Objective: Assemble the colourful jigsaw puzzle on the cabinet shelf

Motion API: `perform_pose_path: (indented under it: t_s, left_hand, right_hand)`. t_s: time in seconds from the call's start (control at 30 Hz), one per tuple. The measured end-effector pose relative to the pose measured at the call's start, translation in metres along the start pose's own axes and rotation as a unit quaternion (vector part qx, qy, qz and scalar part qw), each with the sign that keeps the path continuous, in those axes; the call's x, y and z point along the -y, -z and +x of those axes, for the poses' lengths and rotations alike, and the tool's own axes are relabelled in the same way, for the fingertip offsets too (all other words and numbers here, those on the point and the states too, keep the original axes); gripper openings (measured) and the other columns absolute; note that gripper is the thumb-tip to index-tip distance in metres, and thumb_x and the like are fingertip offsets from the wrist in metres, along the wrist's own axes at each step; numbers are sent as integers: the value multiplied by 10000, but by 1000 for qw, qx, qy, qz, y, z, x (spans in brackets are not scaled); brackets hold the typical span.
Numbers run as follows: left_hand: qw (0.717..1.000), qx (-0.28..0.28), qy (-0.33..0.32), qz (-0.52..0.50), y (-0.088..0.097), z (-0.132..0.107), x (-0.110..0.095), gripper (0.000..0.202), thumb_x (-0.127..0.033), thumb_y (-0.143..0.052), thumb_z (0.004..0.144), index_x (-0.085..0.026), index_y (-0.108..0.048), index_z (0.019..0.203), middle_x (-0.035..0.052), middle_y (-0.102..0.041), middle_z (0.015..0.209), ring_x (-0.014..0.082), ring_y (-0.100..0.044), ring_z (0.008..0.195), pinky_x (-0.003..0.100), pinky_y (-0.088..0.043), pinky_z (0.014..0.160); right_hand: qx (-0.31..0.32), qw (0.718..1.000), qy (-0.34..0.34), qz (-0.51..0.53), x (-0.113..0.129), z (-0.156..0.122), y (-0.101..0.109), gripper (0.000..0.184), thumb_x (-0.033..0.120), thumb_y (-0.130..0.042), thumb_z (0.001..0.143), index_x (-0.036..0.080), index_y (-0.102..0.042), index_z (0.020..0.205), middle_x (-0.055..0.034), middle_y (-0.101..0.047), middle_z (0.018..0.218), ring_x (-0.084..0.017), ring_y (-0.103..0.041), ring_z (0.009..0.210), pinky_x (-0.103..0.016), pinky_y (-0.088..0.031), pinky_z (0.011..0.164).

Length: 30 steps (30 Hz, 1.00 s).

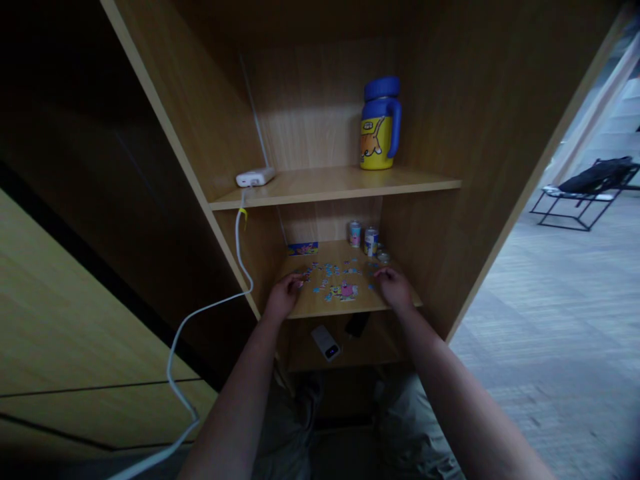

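Small colourful jigsaw puzzle pieces (332,270) lie loose across the middle shelf board (310,308). Toward the front edge, a partly joined cartoon picture (343,291) in pink and yellow lies flat. My left hand (285,295) is at the left of the board, its fingers closed round what looks like a small puzzle piece. On the right side, my right hand (394,288) rests low over the board beside a few blue pieces. Its fingers are curled together, and anything between them is too small to make out.
Two small printed cans (355,234) (371,241) and a blue picture card (303,249) stand at the back. Above are a blue-yellow jug (379,127) and a white device (255,177) with a hanging cable (239,247). Below lie a power bank (325,343) and a dark object (357,324).
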<state>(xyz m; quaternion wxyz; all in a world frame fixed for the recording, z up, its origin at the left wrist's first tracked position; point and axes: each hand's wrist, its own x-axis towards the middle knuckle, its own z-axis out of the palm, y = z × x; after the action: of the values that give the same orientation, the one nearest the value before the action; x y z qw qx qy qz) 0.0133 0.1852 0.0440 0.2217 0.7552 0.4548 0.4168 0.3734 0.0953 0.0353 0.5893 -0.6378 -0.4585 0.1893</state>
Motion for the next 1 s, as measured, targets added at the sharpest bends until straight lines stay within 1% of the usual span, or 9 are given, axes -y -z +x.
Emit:
perform_pose_path:
  t_s: [0.1, 0.23, 0.37, 0.47, 0.6, 0.67, 0.8, 1.0]
  left_hand:
    - [1000, 0, -8, 5, 0, 0, 2, 211, -274, -625, 1041, -259, -803, 1156, 80, -842, 1282, 273, -792, 1204, 467, -610, 1137]
    - [999, -2, -19, 27, 0, 0, 3, 197, -271, -623, 1042, -266, -810, 1102, 72, -846, 1223, 271, -793, 1178, 459, -613, 1119]
    - [999, -12, 0, 42, 1, -1, 2, 178, -290, -620, 1037, -258, -794, 1061, 74, -851, 1190, 273, -792, 1150, 452, -615, 1097]
    - [999, -15, 13, 46, 1, -1, -1, 167, -312, -623, 1038, -251, -777, 1043, 76, -855, 1149, 271, -798, 1097, 440, -621, 1060]
    - [998, -20, 27, 56, 0, -2, -3, 151, -315, -631, 1035, -253, -762, 993, 60, -855, 1074, 254, -802, 1018, 403, -625, 993]
    - [998, -10, 30, 63, -1, -2, -4, 144, -319, -645, 1028, -256, -756, 962, 47, -852, 1022, 244, -801, 963, 383, -627, 946]
    - [996, 19, 2, 82, -3, -4, -5, 121, -311, -678, 1009, -261, -755, 932, 28, -843, 969, 232, -792, 900, 355, -615, 875]
    - [994, 23, -16, 105, -2, -5, -10, 109, -274, -688, 1006, -259, -759, 925, 31, -839, 959, 224, -792, 884, 350, -614, 876]
  right_hand:
    - [-4, 1000, 2, 2, 0, 0, 0, 320, 484, -553, 809, 250, -771, 808, -55, -784, 820, -258, -662, 765, -338, -465, 723]
    - [6, 1000, 20, 2, -2, 0, 0, 303, 462, -556, 815, 253, -775, 817, -55, -794, 830, -269, -681, 791, -345, -484, 742]
    - [14, 1000, 13, -8, -3, 0, -1, 297, 460, -558, 816, 254, -772, 825, -55, -795, 831, -271, -685, 778, -353, -483, 734]
    - [13, 1000, 19, -8, -2, 0, -1, 288, 448, -553, 823, 256, -767, 819, -57, -803, 859, -270, -698, 798, -351, -490, 744]
    - [18, 1000, 22, -12, -1, 0, -1, 283, 433, -548, 824, 255, -768, 811, -49, -785, 808, -259, -684, 753, -344, -487, 719]
    - [19, 999, 23, -13, -1, 0, -1, 287, 434, -547, 826, 255, -770, 813, -47, -782, 796, -256, -679, 738, -341, -482, 706]
    - [20, 999, 36, -11, -5, 1, -2, 295, 446, -551, 828, 252, -774, 817, -51, -796, 833, -260, -693, 778, -343, -489, 731]
    - [24, 999, 29, -18, -6, 0, -2, 300, 433, -540, 819, 251, -779, 835, -39, -759, 765, -250, -653, 702, -338, -460, 678]
